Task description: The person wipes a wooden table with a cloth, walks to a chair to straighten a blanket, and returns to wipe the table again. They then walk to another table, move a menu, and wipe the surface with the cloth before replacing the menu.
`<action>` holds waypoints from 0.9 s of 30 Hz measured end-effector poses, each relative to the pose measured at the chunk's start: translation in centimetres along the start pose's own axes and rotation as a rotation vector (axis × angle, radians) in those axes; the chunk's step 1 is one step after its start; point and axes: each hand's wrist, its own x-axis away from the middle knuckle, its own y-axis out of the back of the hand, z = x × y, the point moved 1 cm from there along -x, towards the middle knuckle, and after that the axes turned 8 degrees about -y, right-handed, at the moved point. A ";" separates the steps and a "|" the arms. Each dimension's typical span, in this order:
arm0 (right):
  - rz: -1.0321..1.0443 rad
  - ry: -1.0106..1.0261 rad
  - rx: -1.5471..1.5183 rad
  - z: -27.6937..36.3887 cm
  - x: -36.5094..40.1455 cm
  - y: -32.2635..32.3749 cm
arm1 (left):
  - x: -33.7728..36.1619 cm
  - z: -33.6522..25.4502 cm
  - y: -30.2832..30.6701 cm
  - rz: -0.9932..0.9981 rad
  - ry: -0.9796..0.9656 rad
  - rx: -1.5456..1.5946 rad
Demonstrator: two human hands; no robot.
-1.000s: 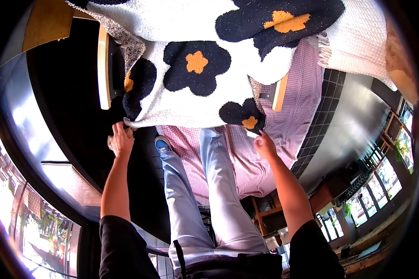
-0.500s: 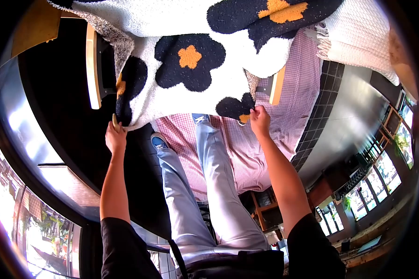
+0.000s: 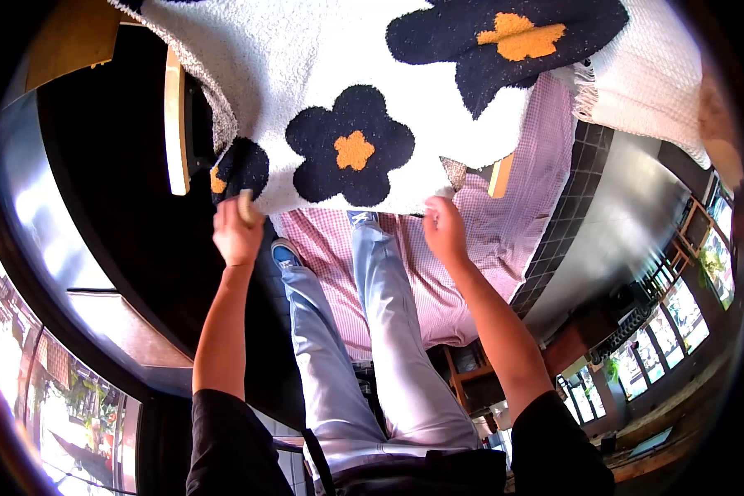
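Observation:
A white fluffy blanket (image 3: 264, 91) with black flowers and orange centres fills the top middle of the head view. My left hand (image 3: 238, 230) grips its lower left corner beside a partly visible black flower, fingers closed. At the blanket's lower right edge, my right hand (image 3: 445, 227) has its fingers curled closed on the hem. Between the hands the hem hangs above my shoes, and a whole black flower (image 3: 354, 145) shows just over it. The blanket's speckled underside shows at its left edge.
A pink checked cloth (image 3: 504, 240) lies on the floor beneath and right of my legs. Wooden bars (image 3: 176, 124) stick out on both sides of the blanket. A cream fringed throw (image 3: 645, 83) is at the upper right. Dark tiles (image 3: 566, 202) border the checked cloth.
My hands have come closer together, the left moving right and the right moving slightly left. The blanket's middle flower has shifted down and right, and the lower right flower no longer shows.

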 end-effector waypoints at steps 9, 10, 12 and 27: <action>0.063 -0.162 0.384 5.5 -13.9 -4.1 | -13.6 -3.8 -4.0 0.443 0.007 -0.211; 0.067 -0.183 0.455 5.6 -15.0 -4.4 | -14.6 -4.3 -3.9 0.417 0.007 -0.203; 0.140 -0.357 0.333 8.3 -16.3 -3.6 | -15.7 -3.5 -5.4 0.262 -0.014 -0.251; -0.058 0.190 0.469 7.0 -24.8 -2.3 | -23.6 -4.4 -5.7 0.173 -0.078 -0.231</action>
